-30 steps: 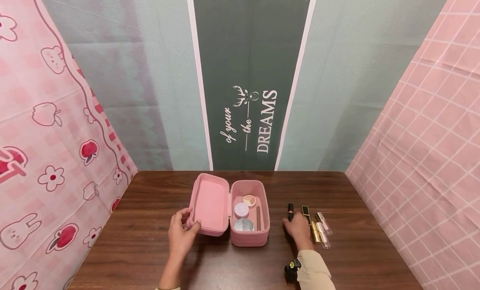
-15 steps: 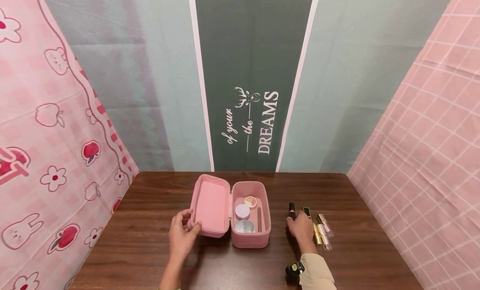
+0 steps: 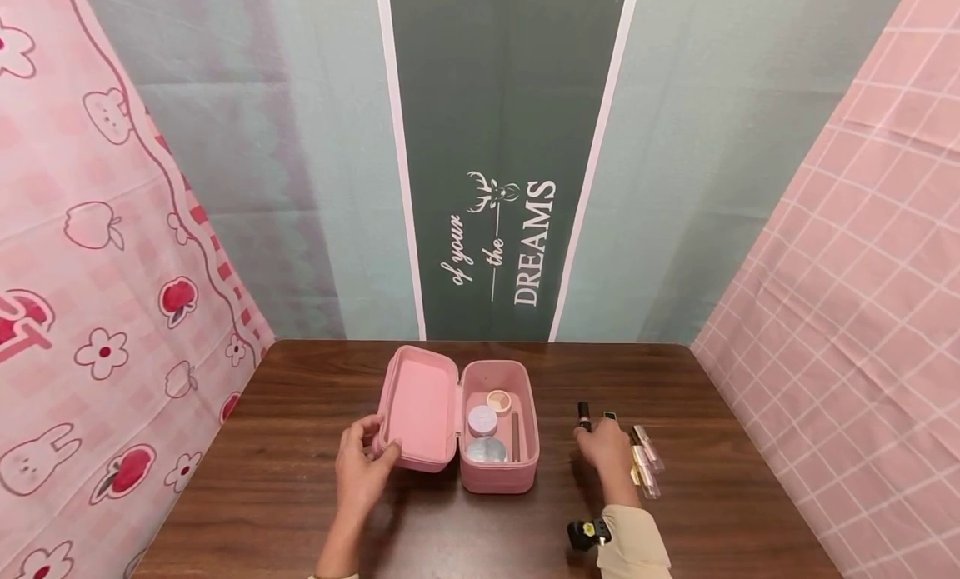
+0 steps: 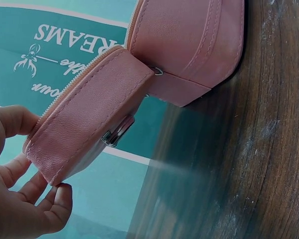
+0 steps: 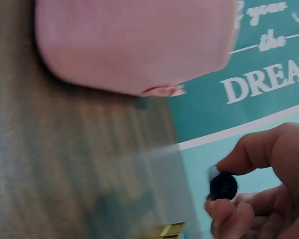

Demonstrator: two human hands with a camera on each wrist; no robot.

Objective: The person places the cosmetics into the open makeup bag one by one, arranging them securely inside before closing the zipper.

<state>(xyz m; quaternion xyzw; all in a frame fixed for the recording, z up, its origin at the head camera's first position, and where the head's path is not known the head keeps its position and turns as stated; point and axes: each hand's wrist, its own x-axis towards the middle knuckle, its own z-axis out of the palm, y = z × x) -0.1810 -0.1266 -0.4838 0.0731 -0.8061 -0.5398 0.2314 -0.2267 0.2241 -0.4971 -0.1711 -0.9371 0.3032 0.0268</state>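
An unzipped pink cosmetic case (image 3: 498, 479) stands on the table with its lid (image 3: 420, 408) swung out to the left. My left hand (image 3: 362, 462) holds the lid's outer edge, thumb on the rim and fingers beneath, as the left wrist view also shows. Inside the case lie a lilac round jar (image 3: 483, 420), a silver round compact (image 3: 487, 450), a small three-tone round palette (image 3: 498, 401) and a slim brown stick (image 3: 515, 436). To its right, my right hand (image 3: 607, 450) pinches a black lipstick tube (image 3: 584, 411); its dark round end (image 5: 224, 186) faces the right wrist camera.
Beside my right hand are clear-and-pink tubes (image 3: 647, 446), a gold tube (image 3: 636, 474) mostly covered by the hand, and a black gold-edged item (image 3: 611, 416), partly hidden. The brown wooden table (image 3: 300, 446) ends at hanging fabric on three sides.
My right hand has shifted slightly right with the lipstick tube between its fingers, covering more of the gold tube. The left hand and lid have stayed in place.
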